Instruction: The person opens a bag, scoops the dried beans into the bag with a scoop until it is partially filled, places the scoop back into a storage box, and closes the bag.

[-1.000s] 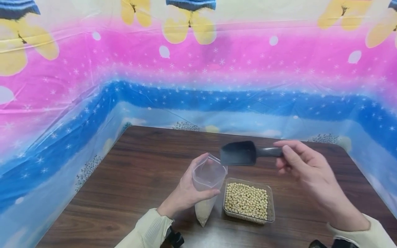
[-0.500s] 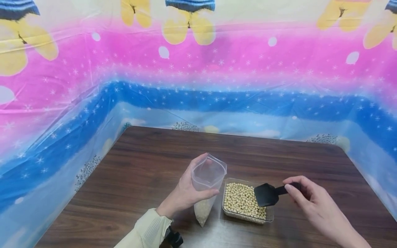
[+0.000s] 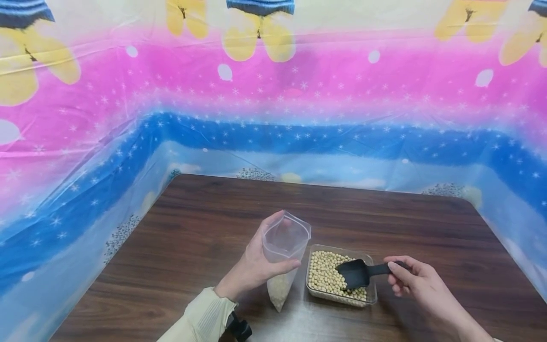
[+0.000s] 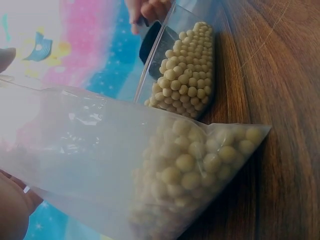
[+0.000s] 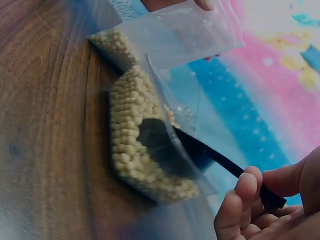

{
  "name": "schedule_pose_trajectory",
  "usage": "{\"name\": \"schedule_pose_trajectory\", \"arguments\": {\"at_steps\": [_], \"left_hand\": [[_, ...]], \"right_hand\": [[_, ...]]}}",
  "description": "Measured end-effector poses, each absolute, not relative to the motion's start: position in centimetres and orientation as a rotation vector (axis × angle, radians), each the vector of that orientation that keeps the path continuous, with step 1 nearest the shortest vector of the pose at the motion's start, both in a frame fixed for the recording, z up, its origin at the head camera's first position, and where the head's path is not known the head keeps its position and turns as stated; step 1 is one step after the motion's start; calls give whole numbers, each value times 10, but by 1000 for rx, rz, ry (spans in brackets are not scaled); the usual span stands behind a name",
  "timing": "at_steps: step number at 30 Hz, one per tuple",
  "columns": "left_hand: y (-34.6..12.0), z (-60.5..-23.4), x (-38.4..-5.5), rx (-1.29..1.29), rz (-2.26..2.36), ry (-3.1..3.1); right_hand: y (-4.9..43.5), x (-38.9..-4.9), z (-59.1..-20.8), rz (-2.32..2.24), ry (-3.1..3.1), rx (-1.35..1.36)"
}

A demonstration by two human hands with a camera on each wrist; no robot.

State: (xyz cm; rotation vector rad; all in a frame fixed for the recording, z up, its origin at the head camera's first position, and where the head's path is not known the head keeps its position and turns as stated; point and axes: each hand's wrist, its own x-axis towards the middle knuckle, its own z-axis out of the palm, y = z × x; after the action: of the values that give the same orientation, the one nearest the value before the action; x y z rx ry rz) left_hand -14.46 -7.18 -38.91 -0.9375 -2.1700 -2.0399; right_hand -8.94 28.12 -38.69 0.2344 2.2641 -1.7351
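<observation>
My left hand (image 3: pixel 256 263) grips a clear plastic bag (image 3: pixel 285 242) near its top, thumb across the front, and the bag's mouth gapes upward. Pale round beans (image 4: pixel 195 162) fill the bag's lower end, seen through its wall in the left wrist view. Between thumb and fingers, my right hand (image 3: pixel 423 282) holds the handle of a black scoop (image 3: pixel 354 274). The scoop's blade is pushed into the beans (image 5: pixel 130 100) of a clear rectangular container (image 3: pixel 308 285), just right of the bag. Part of the blade is hidden by beans in the right wrist view.
The dark wooden table (image 3: pixel 205 228) bears the container. A patterned pink and blue cloth (image 3: pixel 273 95) hangs around the table's back and sides. A black strap device (image 3: pixel 240 328) sits at the left wrist.
The scoop in my right hand has come down from beside the bag's mouth, over the container's right side, and into the beans. The left hand and bag stay nearly still.
</observation>
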Motion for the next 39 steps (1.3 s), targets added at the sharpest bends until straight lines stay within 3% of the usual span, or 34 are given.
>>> {"name": "schedule_pose_trajectory", "arguments": {"at_steps": [23, 30, 39], "left_hand": [[-74, -390, -145, -893, -2058, -2201], [-73, -390, -145, -903, -2046, -2200], [-73, -388, -145, -901, -2041, -2213]], "right_hand": [[302, -94, -406, -2059, 1803, 252], [310, -93, -384, -2242, 1711, 92], [289, -98, -325, -2443, 1643, -272]]}}
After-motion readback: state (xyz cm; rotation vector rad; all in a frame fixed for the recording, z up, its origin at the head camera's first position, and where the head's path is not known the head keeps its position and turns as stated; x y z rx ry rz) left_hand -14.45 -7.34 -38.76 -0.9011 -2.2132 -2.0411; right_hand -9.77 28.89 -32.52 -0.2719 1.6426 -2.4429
